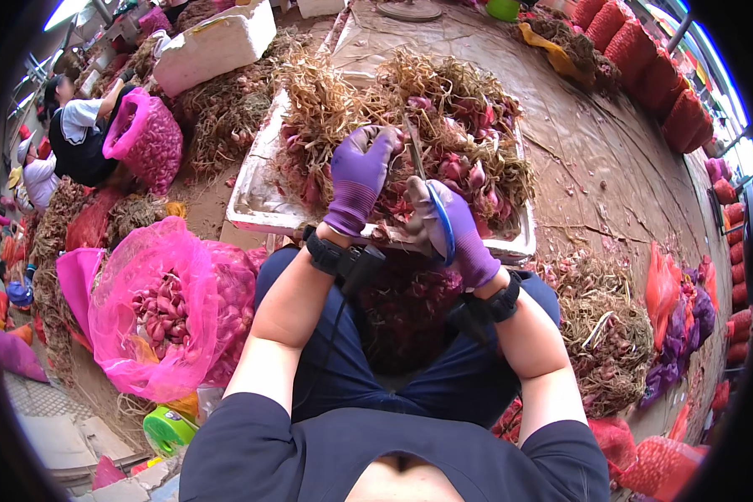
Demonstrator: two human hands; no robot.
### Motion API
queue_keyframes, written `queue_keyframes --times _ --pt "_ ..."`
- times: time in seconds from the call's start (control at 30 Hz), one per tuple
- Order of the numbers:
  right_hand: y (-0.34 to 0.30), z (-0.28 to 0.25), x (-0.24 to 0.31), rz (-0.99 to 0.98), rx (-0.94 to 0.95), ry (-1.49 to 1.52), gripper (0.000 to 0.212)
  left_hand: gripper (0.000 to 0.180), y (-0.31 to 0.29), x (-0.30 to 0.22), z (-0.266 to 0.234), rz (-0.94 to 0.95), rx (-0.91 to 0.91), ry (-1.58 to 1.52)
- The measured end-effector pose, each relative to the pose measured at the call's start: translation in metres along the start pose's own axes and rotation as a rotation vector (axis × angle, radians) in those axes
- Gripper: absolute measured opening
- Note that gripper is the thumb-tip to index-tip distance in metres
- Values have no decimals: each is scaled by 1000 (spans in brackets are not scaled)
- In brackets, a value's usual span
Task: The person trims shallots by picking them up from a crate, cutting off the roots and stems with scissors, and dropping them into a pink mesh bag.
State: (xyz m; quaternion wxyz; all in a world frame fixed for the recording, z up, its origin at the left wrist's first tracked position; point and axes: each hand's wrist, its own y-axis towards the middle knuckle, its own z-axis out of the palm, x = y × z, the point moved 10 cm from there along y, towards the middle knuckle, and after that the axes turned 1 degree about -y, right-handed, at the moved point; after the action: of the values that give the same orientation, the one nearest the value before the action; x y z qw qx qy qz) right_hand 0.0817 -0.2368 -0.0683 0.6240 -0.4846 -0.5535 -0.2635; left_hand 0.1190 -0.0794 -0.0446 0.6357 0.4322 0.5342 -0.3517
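My left hand (361, 174), in a purple glove, has thumb and fingers closed in a pinch over the tray. What lies in the pinch is too small to make out. My right hand (458, 230), gloved alike, grips a pair of scissors (442, 216) by the blue handles. The metal blades point away from me, just right of my left fingertips. Under both hands, a shallow white foam tray (251, 188) bears a heap of reddish-purple shallots (475, 177) with long, dry, straw-coloured stalks (322, 100).
A pink mesh bag (117, 322) of trimmed shallots stands open at my left. Dried stalks (598, 335) lie heaped at my right. Beyond the tray's left side is a white foam box (217, 50). Two people sit far left, near another pink bag (146, 138). Red sacks (632, 54) line the far right.
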Motion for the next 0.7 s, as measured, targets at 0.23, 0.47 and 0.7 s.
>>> queue_keyframes --times 0.23,0.47,0.7 --pt "5 -29 23 -293 -154 136 43 24 -3 0 11 -172 177 -223" --pt "0 -60 52 -583 -298 365 45 25 -19 -28 50 118 513 -286" --pt "-3 -68 58 -591 -269 333 38 39 -29 -23 68 60 617 -414"
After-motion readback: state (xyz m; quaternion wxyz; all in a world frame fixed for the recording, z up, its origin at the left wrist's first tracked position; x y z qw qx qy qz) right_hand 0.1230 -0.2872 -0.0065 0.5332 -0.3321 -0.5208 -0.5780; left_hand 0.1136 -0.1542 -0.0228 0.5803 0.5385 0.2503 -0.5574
